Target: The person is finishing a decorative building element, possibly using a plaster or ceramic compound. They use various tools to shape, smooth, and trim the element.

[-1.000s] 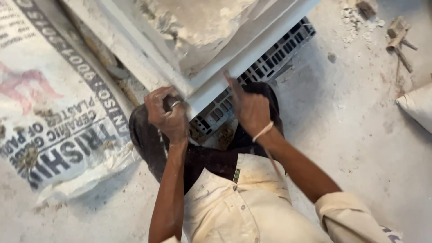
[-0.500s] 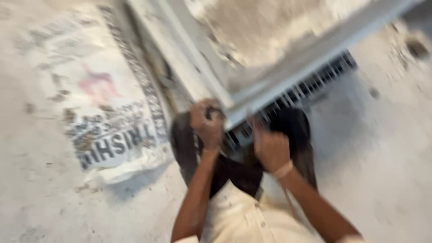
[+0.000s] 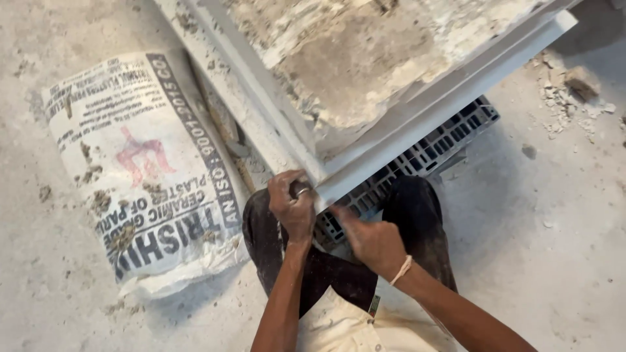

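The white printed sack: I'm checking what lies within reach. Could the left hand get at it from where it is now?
Probably yes. The left hand grips the corner of the white moulded frame, and the white printed sack lies on the floor just beside it. Nothing shows between them, though the hand would have to let go.

The white moulded frame [image 3: 417, 104] runs off the top edge, so its full shape cannot be told. The left hand [image 3: 293, 205] closes its grip over a small dark tool, mostly hidden (only a tip shows). The right hand [image 3: 372, 241] is motion-blurred. The grey plastic crate [image 3: 424, 150] lies largely under the frame.
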